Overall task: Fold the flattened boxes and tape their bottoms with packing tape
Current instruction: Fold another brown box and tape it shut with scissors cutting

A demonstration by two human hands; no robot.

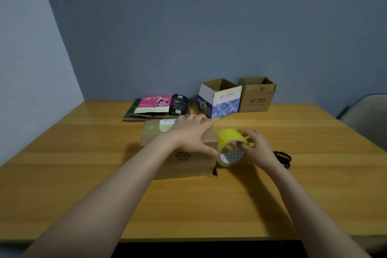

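Brown box sits mid-tabletop, print upside down, bottom up. Left hand lies flat on it, fingers straight, thumb down the right side. Right hand grips the tape roll at the box's right edge. The tape end is possibly under the thumb, too blurred to confirm. Scissors lie just right.

Risk: if the left hand eases off, the flaps spring and the strip lands crooked or wrinkled.

Behind: flattened boxes, blue box and plain box standing folded.
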